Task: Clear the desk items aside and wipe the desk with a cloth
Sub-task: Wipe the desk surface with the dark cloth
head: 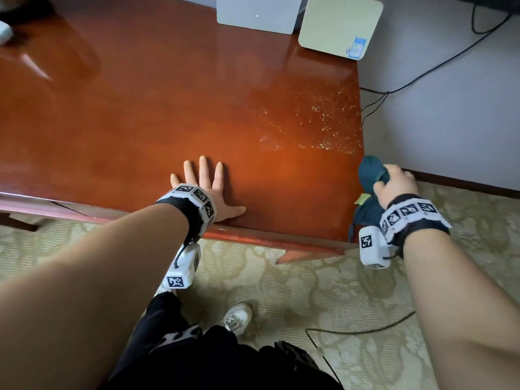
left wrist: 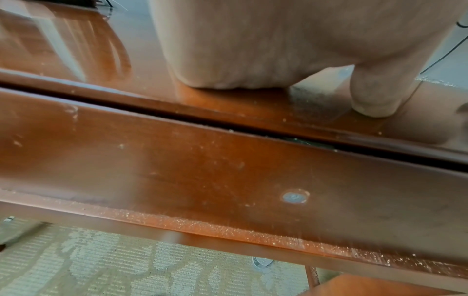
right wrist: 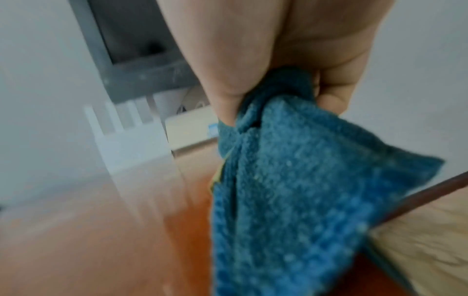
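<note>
The glossy red-brown desk (head: 146, 114) fills the upper head view. A patch of wet speckles (head: 323, 119) shines near its right edge. My left hand (head: 208, 184) lies flat on the desk by the front edge, fingers spread and straight; the left wrist view shows its palm (left wrist: 253, 50) resting on the wood. My right hand (head: 395, 185) hovers just past the desk's right edge and grips a bunched teal cloth (head: 370, 175). In the right wrist view the cloth (right wrist: 291, 190) hangs from my curled fingers (right wrist: 228, 80).
A white box (head: 256, 12) and a cream device (head: 340, 23) stand at the desk's far edge by the wall. Black cables (head: 422, 74) run along the wall, and another cable (head: 365, 330) lies on the patterned carpet. A drawer front (left wrist: 228, 180) sits under the desk's front edge.
</note>
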Demonstrator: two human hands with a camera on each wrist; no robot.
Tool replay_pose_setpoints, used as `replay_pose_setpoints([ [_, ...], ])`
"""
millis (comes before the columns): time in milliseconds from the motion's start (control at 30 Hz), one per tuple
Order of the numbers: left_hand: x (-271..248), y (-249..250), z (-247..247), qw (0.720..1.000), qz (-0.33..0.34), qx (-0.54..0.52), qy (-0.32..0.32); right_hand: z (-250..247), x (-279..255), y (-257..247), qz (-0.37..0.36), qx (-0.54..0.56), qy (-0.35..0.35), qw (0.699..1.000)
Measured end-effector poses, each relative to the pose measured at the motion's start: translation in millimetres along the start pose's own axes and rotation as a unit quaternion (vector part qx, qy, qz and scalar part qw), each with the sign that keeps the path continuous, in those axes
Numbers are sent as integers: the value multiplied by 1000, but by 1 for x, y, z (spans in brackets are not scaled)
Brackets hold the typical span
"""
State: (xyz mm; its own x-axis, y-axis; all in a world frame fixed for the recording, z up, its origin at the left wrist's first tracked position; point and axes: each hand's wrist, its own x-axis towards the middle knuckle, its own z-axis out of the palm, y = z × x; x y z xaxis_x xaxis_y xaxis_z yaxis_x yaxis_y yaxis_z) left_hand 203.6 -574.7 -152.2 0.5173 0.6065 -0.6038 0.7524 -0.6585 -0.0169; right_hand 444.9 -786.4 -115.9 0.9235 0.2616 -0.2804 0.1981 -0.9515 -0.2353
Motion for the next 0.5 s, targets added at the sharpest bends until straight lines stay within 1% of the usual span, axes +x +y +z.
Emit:
replay_pose_setpoints([
  [67, 1, 0, 0, 1000, -2, 1, -2, -12, -4, -5, -38, 67, 31, 997],
  [100, 1, 0, -1, 1000, -4, 1, -5, -17, -9, -11, -64, 97, 34, 993],
  [133, 1, 0, -1, 1000, -5, 2, -7, -20, -13, -19, -89, 125, 30, 988],
  [233, 1, 0, -2, 1000, -8, 5, -12, -26, -30, -44, -149, 202, -16, 968],
  [267, 0, 1, -3, 1000, -9, 7, -12, -25, -34, -52, -167, 204, -23, 964],
  [333, 0, 1, -3, 1000, -7, 6, -9, -15, -39, -60, -183, 175, -16, 967],
  [400, -1, 1, -3, 1000, -5, 2, -7, 2, -45, -66, -163, 138, -14, 977],
  [467, -2, 1, -3, 1000, -5, 0, -6, 22, -53, -71, -144, 111, -53, 982],
  [500, -2, 0, -3, 1000, -5, -1, -6, 32, -58, -74, -150, 93, -78, 981],
])
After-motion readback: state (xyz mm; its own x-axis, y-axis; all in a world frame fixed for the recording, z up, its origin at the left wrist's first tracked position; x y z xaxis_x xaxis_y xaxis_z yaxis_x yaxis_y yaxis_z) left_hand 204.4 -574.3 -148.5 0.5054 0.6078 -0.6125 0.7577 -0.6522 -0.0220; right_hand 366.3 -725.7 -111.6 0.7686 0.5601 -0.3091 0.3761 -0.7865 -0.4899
